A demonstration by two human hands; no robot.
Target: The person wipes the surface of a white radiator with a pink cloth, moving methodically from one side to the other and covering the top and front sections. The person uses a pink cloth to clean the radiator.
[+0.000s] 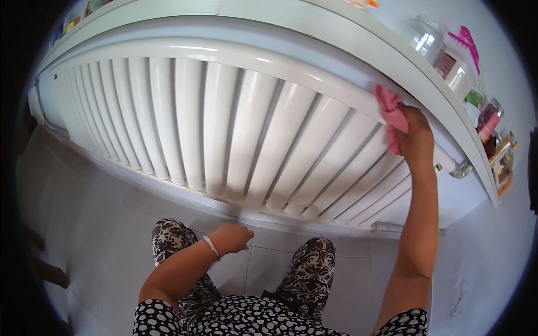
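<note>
Item: pink cloth (391, 115), bunched and pressed against the upper tube of the white radiator (224, 129), near its right end, just under the white shelf (358, 42). Holder: right hand (416, 137), arm stretched up, its grip closed around the cloth with fingers wrapped over the wad; part of the cloth hangs below the palm. Left hand (231, 238): low, in front of the radiator's bottom edge, fingers loosely curled and holding nothing; a thin bangle (211, 246) sits at the wrist. Radiator: long row of upright white ribs between two horizontal tubes, with a metal pipe fitting (460, 168) at the right end, close beside the working hand. Shelf contents, right portion: a clear glass jar (427, 36), a pink brush or comb (466, 45), and several small bottles (493, 126); kinds are hard to tell at the curved rim of the view. Below: pale tiled floor (101, 224) and the person's patterned trousers (305, 274). Risks, as judged: the raised hand works directly under the shelf edge, so a knock could jar the glassware above; the loose cloth end could snag on the pipe fitting; knuckles may scrape between ribs.
</note>
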